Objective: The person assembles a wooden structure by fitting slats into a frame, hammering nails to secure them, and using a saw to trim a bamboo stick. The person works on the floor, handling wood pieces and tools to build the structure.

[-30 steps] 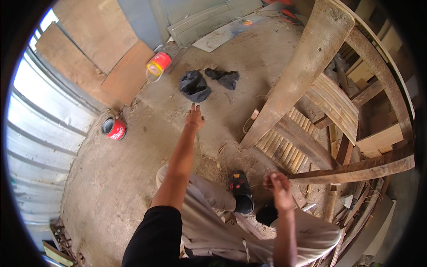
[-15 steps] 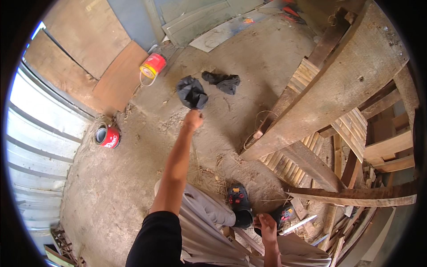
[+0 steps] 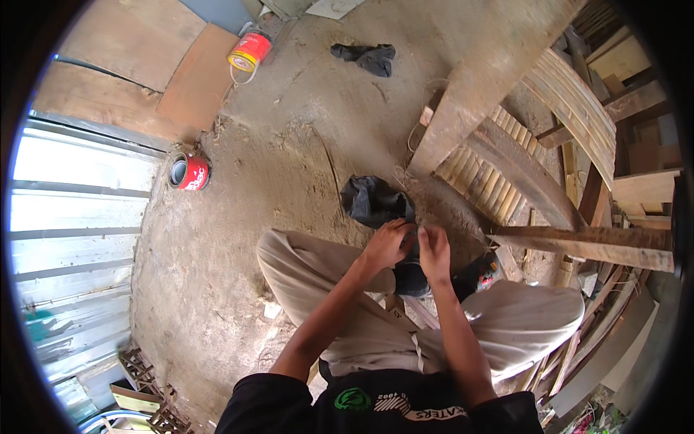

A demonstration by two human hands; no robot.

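Observation:
A black plastic bag (image 3: 372, 201), crumpled and partly spread, hangs just in front of my knees. My left hand (image 3: 390, 243) is closed on its near edge, with the knuckles up. Close beside it, my right hand (image 3: 434, 253) is curled in a pinch at the bag's right corner; what lies between its fingers is hidden. A second black piece (image 3: 372, 59), bag-like and crumpled, lies on the ground farther off. My legs, in beige trousers (image 3: 311, 289), are bent and spread apart, with a dark shoe (image 3: 473, 273) partly showing between them.
Two cans stand on the left: a red one (image 3: 195, 173) by the metal sheet wall (image 3: 79, 210) and a red-and-yellow one (image 3: 253, 49) with a handle, farther back. To the right, a thick wooden beam (image 3: 484, 79), slatted panels (image 3: 484, 170) and stacked boards crowd close to my knee.
My left hand has drawn the black bag back from far ahead to near my knees. My right hand has moved forward to meet it. The view has tipped down toward my body.

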